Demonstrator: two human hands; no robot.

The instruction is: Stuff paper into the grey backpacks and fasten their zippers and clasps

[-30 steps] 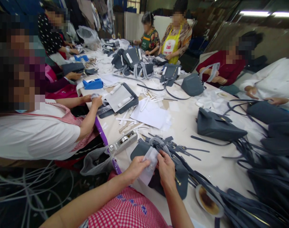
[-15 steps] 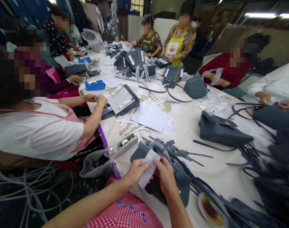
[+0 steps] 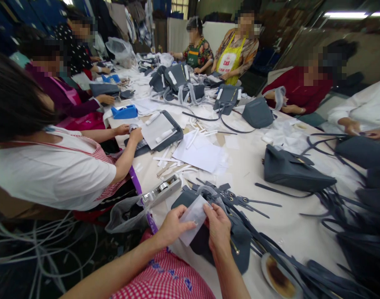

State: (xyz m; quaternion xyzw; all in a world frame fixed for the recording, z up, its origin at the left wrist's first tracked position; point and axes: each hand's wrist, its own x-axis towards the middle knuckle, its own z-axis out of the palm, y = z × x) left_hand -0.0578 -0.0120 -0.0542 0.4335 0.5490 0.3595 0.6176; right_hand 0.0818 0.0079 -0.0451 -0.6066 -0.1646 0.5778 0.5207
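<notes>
Between my two hands is a small translucent white paper sheet (image 3: pixel 190 220), held tilted over the table's near edge. My left hand (image 3: pixel 174 226) grips its left side, thumb lying on top. At the upper right edge, my right hand (image 3: pixel 217 224) pinches the sheet between thumb and fingers. Beneath them lies a dark blue-grey handbag (image 3: pixel 240 245) with a small gold zip pull; my hands and the sheet hide part of it. A handle wrapped in pale film (image 3: pixel 208 192) stands at the bag's far side.
A metal tape dispenser (image 3: pixel 161 189) sits left of the bag. White paper sheets (image 3: pixel 199 153) and strips lie beyond. Dark straps (image 3: pixel 271 249) and a stained dish (image 3: pixel 279 276) are at right, with another handbag (image 3: pixel 292 170) farther back. Several co-workers sit or stand around the table.
My left thumb has shifted on the paper sheet and my right fingers have moved slightly up along its edge. The co-worker at left leans farther forward over their work.
</notes>
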